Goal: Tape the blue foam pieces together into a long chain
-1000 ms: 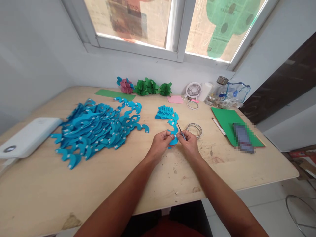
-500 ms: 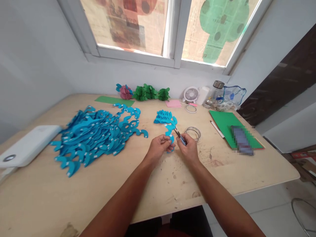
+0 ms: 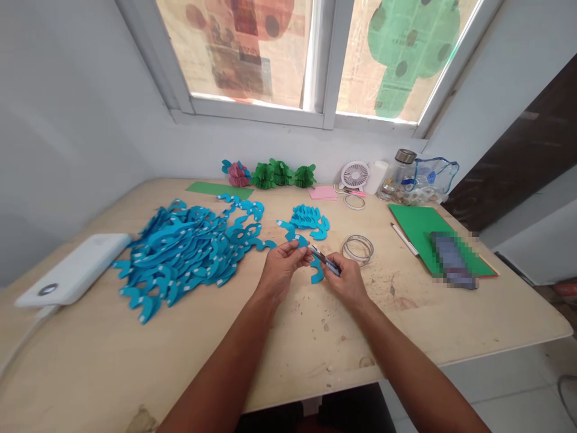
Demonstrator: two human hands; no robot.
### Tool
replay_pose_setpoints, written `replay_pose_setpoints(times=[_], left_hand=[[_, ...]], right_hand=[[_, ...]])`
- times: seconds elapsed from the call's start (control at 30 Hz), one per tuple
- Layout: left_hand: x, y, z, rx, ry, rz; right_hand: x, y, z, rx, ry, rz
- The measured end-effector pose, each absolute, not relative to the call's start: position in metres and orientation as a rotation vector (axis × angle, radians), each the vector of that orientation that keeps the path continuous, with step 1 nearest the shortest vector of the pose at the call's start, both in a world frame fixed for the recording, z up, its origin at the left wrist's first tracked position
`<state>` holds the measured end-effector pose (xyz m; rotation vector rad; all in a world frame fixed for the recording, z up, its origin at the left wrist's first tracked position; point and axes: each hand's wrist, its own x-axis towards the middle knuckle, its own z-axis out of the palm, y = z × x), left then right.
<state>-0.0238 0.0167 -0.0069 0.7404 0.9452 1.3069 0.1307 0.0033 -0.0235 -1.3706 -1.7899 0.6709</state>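
Note:
My left hand (image 3: 285, 263) pinches a curved blue paper strip (image 3: 300, 242) bearing small white patches. In my right hand (image 3: 346, 278) is a slim blue-handled tool with a metal tip (image 3: 332, 264); the grip hides much of it, so its exact kind is unclear. Its tip meets the strip close to my left fingertips. Below the tip hangs a curved blue end (image 3: 317, 273), between the two hands. Just beyond them lies a small folded row of blue paper pieces (image 3: 306, 216). A large heap of blue paper arcs (image 3: 189, 246) spreads to the left.
A white power bank (image 3: 76, 267) with a cable lies left. Metal rings (image 3: 357, 248), a white pen (image 3: 404, 239), green sheets (image 3: 417, 219) and a blurred-out object are to the right. Along the wall stand green paper ornaments (image 3: 279, 173), a small fan (image 3: 354, 175) and a bottle (image 3: 397, 174).
My view has shifted slightly left. The held strip has moved through my left fingers, with part now reaching out to the upper left. The tool's tip has come closer to my left fingertips.

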Motion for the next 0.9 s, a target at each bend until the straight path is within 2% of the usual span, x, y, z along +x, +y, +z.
replay_pose_setpoints(times=[0.43,0.9], left_hand=[[-0.034,0.016,0.0,0.805,1.034,1.213],[-0.032,0.01,0.01,0.95,1.161,1.27]], right_hand=[[0.132,-0.002,-0.023,-1.427,-2.147,0.227],[0.132,-0.003,-0.023,-1.49,-2.306,0.112]])
